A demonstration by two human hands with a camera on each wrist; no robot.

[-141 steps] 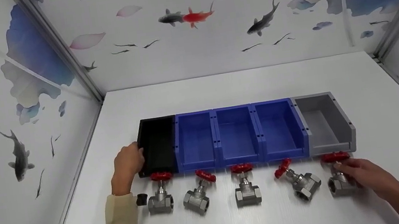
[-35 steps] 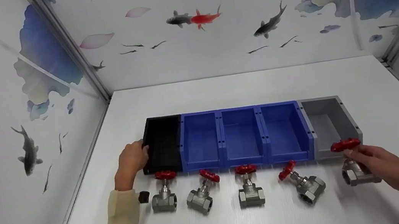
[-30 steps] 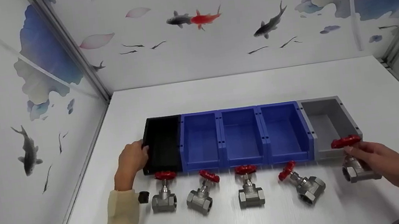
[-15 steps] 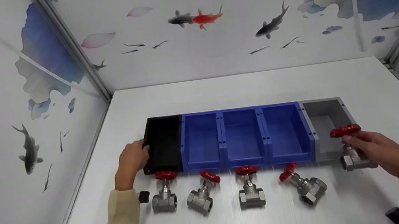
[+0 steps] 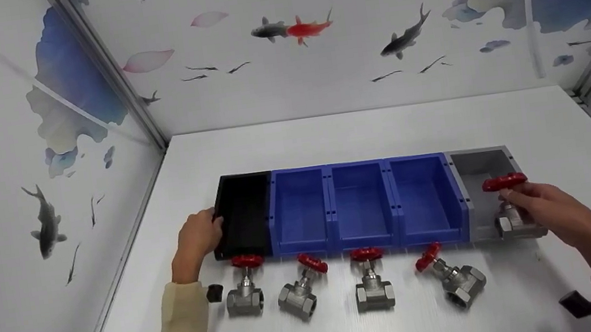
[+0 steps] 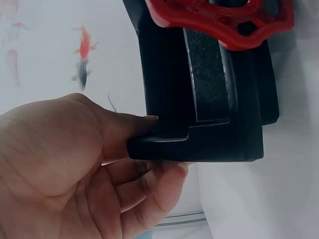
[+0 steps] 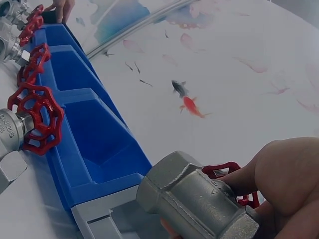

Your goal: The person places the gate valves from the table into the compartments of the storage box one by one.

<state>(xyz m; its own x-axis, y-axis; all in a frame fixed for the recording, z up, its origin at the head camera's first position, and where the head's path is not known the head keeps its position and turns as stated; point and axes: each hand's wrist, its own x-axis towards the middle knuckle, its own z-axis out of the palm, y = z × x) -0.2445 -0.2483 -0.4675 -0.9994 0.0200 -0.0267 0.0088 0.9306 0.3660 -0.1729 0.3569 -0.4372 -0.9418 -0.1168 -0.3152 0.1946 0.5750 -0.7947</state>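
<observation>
My left hand (image 5: pixel 199 238) pinches the left wall of the black bin (image 5: pixel 245 215). In the left wrist view the thumb lies inside that wall and the curled fingers outside it. My right hand (image 5: pixel 555 211) grips a gate valve (image 5: pixel 511 217) by its neck, just below the red handwheel. That valve is held up over the front of the grey bin (image 5: pixel 475 165), and in the right wrist view its metal body (image 7: pixel 194 199) hides much of the bin. Some of the right fingers are hidden behind the valve.
Three blue bins (image 5: pixel 301 208) stand in a row between the black and grey ones. Along their front lie several more valves (image 5: pixel 373 287) with red handwheels. White panels (image 5: pixel 319 83) with painted fish enclose the table (image 5: pixel 382 131) at the back and sides.
My right hand has lifted the rightmost valve off the table and carried it up and forward over the grey bin. The left hand stays on the black bin. The view has shifted slightly.
</observation>
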